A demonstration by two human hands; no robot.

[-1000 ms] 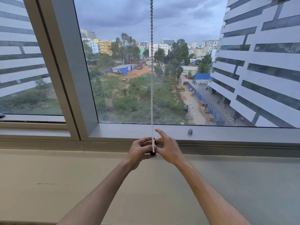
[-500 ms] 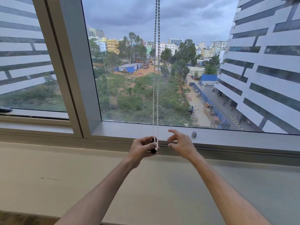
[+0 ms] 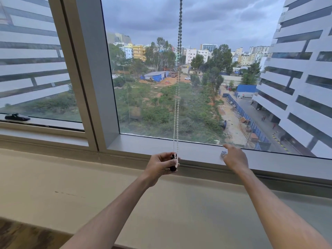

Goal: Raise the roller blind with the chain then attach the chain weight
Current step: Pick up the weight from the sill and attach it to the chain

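We reach both bare arms forward. Our left hand (image 3: 159, 165) curls its fingers in a grip; our right hand (image 3: 233, 158) stretches out apart from it, forefinger extended, fingers loose.

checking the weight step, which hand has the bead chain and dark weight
The left hand: its fingers curl round the dark weight at the bead chain loop's bottom. The right hand is apart, by a metal fitting.
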